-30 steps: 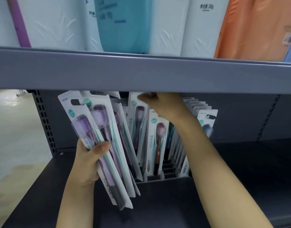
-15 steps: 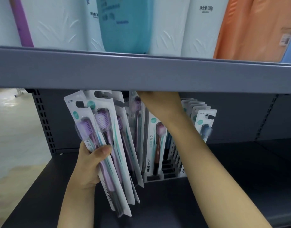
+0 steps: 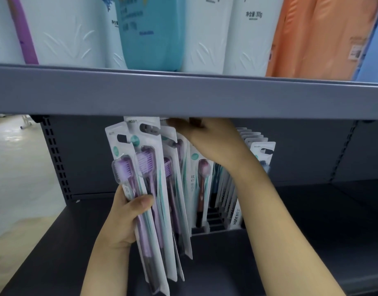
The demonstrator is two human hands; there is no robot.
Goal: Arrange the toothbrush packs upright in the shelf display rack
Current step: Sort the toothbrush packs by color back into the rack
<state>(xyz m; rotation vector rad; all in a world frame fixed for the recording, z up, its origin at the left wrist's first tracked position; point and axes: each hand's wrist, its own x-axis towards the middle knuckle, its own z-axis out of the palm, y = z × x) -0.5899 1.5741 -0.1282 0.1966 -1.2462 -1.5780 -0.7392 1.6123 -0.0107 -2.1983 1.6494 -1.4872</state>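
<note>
A purple toothbrush pack [image 3: 179, 150] is pinched at its top by the right hand [image 3: 207, 139], just left of the brown pack standing in the slotted display rack [image 3: 213, 223]. A fan of purple packs [image 3: 149, 189] is gripped by the left hand [image 3: 124, 218]. Seating appears to be in hand; next, the pack's foot must be guided into a free slot.

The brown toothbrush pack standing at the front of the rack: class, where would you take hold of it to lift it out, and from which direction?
Pinch the brown toothbrush pack by its flat upper card, above the blister, coming from the front and slightly right. Its foot sits in the display rack, the left hand holds a fan of purple packs on its left, and the upper shelf probably limits lift.
</note>
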